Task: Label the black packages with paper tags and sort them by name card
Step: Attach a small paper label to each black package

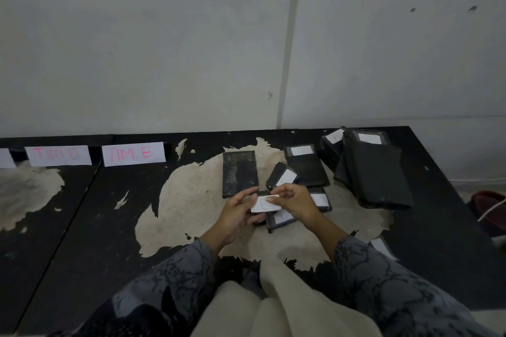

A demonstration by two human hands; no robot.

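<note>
Now pinching a white paper tag (265, 204) with the left hand (237, 215) and right hand (294, 204), fingers curled, above the desk (109, 200).

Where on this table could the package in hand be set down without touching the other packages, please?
Bare tabletop lies in front of the TIM E card and TIM D card, left of the untagged package. It is crowded right of the left hand and right hand, around the package stack.
</note>
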